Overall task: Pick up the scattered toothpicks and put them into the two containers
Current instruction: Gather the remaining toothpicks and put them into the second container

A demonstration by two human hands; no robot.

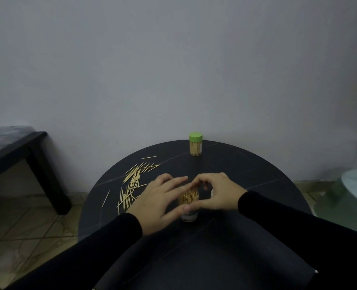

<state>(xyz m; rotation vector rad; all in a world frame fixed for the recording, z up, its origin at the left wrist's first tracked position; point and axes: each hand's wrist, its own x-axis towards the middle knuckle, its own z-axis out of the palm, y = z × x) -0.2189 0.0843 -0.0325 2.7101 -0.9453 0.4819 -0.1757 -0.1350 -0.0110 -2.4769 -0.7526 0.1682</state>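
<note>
While both hands ring the open container [188, 198]: left hand [159, 203] fingers extended, touching | right hand [213, 193] curled around rim | loose toothpicks [131, 185] on tabletop [246, 174].

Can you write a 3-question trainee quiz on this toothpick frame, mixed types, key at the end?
1. True or false: the far container has its green lid on.
2. Multiple choice: the loose toothpicks lie mostly (A) left of the near container, (B) right of it, (C) on the floor.
3. Short answer: what do the left hand and right hand surround?

Key:
1. True.
2. A.
3. The near container, open and holding toothpicks, on the round black table. Whether either hand grips it is unclear.
</note>
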